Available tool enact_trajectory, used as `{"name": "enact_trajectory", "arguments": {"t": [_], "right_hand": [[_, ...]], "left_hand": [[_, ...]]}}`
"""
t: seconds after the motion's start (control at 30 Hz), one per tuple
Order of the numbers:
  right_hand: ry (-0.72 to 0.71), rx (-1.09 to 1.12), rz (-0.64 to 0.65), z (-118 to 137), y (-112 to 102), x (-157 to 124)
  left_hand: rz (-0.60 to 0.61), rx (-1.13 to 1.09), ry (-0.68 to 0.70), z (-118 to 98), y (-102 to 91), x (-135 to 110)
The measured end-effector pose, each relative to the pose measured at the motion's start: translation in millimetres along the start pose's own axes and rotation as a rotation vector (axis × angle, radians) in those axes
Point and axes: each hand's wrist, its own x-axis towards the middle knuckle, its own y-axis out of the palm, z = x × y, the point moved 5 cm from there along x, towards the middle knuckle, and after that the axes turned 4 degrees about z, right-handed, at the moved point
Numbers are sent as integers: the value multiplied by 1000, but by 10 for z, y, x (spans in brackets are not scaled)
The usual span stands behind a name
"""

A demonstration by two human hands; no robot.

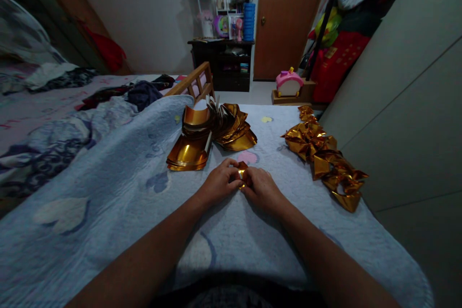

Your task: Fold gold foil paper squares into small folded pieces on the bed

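My left hand [219, 184] and my right hand [262, 188] meet over a pale blue quilt [108, 202], fingers pinched together on one small piece of gold foil paper [242, 169]. Most of that piece is hidden between my fingers. Just beyond my hands lies a stack of flat and curled gold foil sheets [207, 137]. To the right runs a row of folded gold foil pieces [327, 159].
The quilt covers the bed in front of me; crumpled bedding and clothes [119, 94] lie to the left. A grey wall [407, 120] stands close on the right. Farther back are a wooden rail [193, 82], a dark shelf unit [225, 65], a door [285, 19] and a pink toy [288, 82].
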Motion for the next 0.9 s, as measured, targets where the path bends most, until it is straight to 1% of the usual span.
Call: {"name": "enact_trajectory", "arguments": {"t": [0.3, 0.67, 0.9], "right_hand": [[45, -12, 42, 42, -37, 9], [75, -28, 72, 37, -27, 18], [54, -36, 64, 34, -22, 5]], "left_hand": [[-5, -5, 3, 8, 2, 0], [-32, 2, 16, 17, 4, 9], [-52, -8, 34, 2, 5, 0]]}}
